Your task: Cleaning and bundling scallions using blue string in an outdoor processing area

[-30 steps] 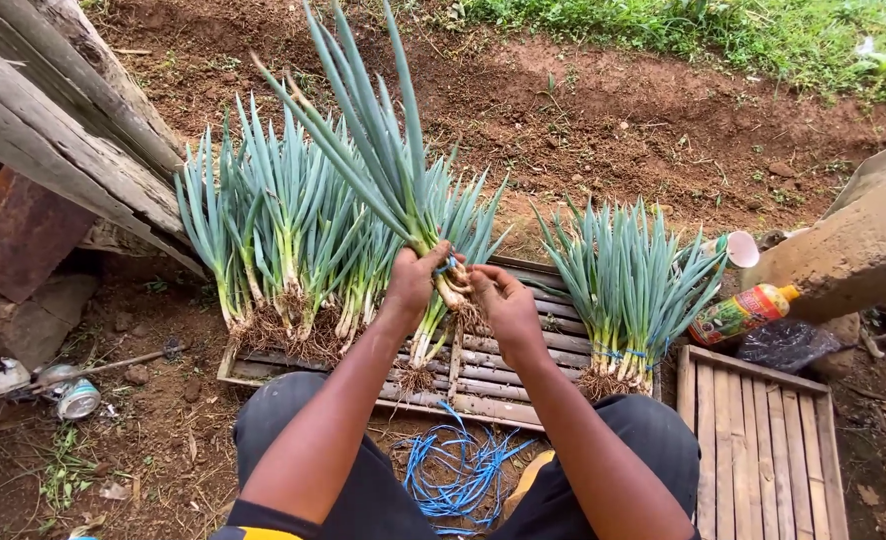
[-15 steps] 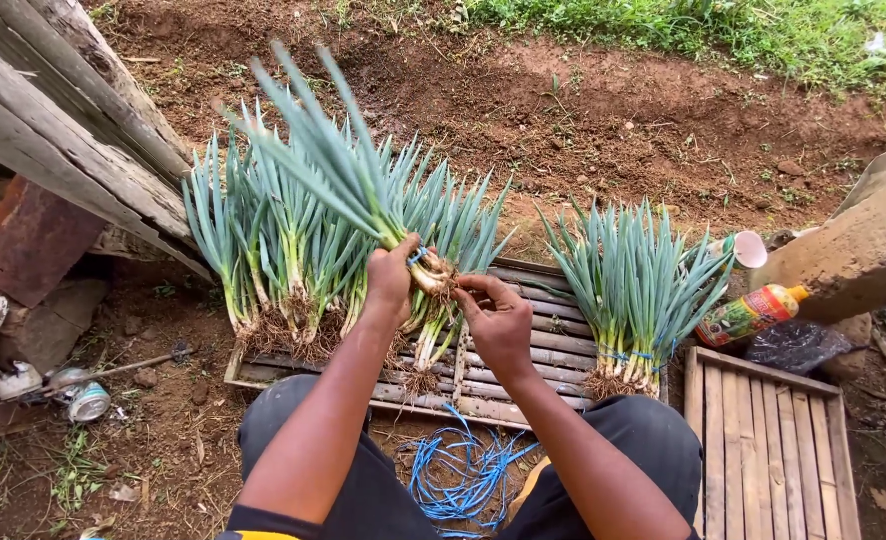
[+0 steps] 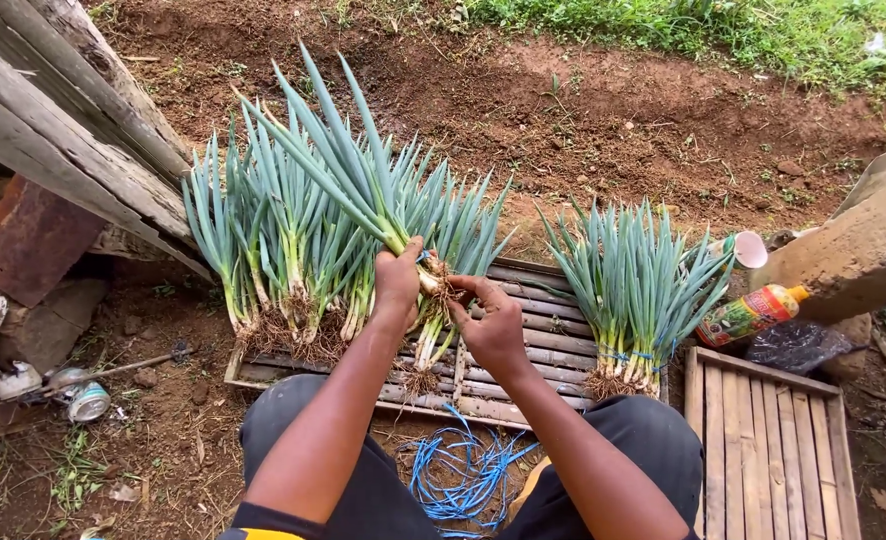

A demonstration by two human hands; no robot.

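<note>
Both hands are pinching one green-onion bunch point(image 3: 383, 215) over the slatted crate point(image 3: 553, 345), left hand point(image 3: 398, 280) gripping stalks, right hand point(image 3: 488, 320) fingering roots; tied bunch point(image 3: 628, 290) at three o'clock, others at nine.

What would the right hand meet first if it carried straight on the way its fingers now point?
Probably the rooty base of the green onion bunch held by the left hand; the right hand points up-left, its fingertips already about touching it.

Two hands, the left hand point(image 3: 397, 282) and the right hand point(image 3: 494, 325), are seen. Two slatted wooden trays point(image 3: 553, 340) point(image 3: 768, 450) are counted, with one tied onion bundle point(image 3: 631, 290) at the first tray's right edge. One bottle point(image 3: 748, 315), one cup point(image 3: 748, 249) and one coil of blue string point(image 3: 463, 475) are seen.
</note>
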